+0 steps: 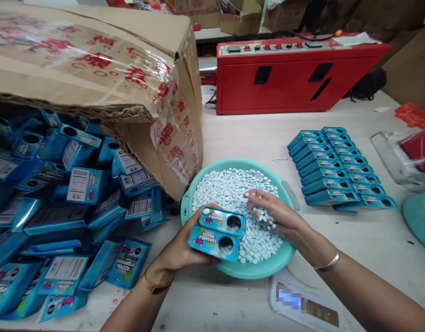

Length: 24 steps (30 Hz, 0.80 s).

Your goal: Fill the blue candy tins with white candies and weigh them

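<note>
My left hand (185, 251) grips two blue candy packs (212, 242) side by side over the near left part of a turquoise basin (257, 272). Each pack is printed "Caramelo Macizo" and has a dark round spot at one end; a white candy lies on top of the far one. Small pale candies (229, 180) fill the basin. My right hand (281, 214) is over the candies with its fingers curled around several of them, to the right of the packs.
A large cardboard box (178, 115), open on its side, spills many blue packs (88, 184) at left. Rows of packs (337, 170) stand at right. Behind is a red machine (285, 83). A scale (302, 299) sits partly beneath the basin's near edge.
</note>
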Motion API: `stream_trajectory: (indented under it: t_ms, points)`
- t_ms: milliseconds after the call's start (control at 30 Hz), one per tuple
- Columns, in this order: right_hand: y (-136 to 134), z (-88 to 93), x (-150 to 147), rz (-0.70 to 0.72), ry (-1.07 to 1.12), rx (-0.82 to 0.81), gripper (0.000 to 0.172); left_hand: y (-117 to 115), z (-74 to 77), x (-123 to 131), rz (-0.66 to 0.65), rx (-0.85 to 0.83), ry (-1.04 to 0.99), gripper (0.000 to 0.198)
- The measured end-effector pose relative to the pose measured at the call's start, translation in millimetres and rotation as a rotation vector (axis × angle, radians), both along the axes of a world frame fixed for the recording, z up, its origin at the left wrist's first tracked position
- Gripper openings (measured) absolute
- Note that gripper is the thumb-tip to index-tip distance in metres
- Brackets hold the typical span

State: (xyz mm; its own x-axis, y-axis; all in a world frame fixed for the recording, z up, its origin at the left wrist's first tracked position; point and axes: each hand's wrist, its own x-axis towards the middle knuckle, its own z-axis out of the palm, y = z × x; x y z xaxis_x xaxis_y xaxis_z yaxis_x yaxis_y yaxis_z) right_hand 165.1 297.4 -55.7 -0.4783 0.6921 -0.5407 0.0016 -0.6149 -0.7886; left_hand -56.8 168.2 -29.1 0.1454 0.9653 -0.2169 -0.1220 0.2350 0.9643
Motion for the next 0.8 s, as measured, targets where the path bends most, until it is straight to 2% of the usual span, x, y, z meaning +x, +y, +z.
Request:
stream_trajectory:
  t_ms: [67,100,167,267,400,467,600,800]
  points:
    - [4,8.7,-1,-0.144,0.150,-0.214,0.019,4,-1.4,8,0.039,0.043,0.099,0.082]
    - [5,12.8,-3,-0.206,0.213,-0.268,0.015,6,-3.3,13,0.094,0.079,0.167,0.079]
    - [5,19.6,-10,-0.313,0.307,-0.271,0.012,12,-8.8,24,0.200,0.155,0.322,0.075]
    - [-2,28.2,-28,-0.491,0.387,-0.093,0.012,21,-16.9,40,0.328,0.229,0.538,0.075]
    - [-18,40.0,-49,-0.714,0.392,0.207,0.017,28,-16.4,55,0.377,0.245,0.719,0.074]
    - [-26,45.2,-54,-0.728,0.368,0.326,0.020,29,-12.2,60,0.394,0.235,0.754,0.073]
    - [-33,52.9,-55,-0.633,0.278,0.472,0.022,26,-6.2,65,0.434,0.252,0.738,0.072]
    - [-31,63.1,-58,-0.553,0.280,0.515,0.018,22,-8.5,64,0.464,0.295,0.704,0.074]
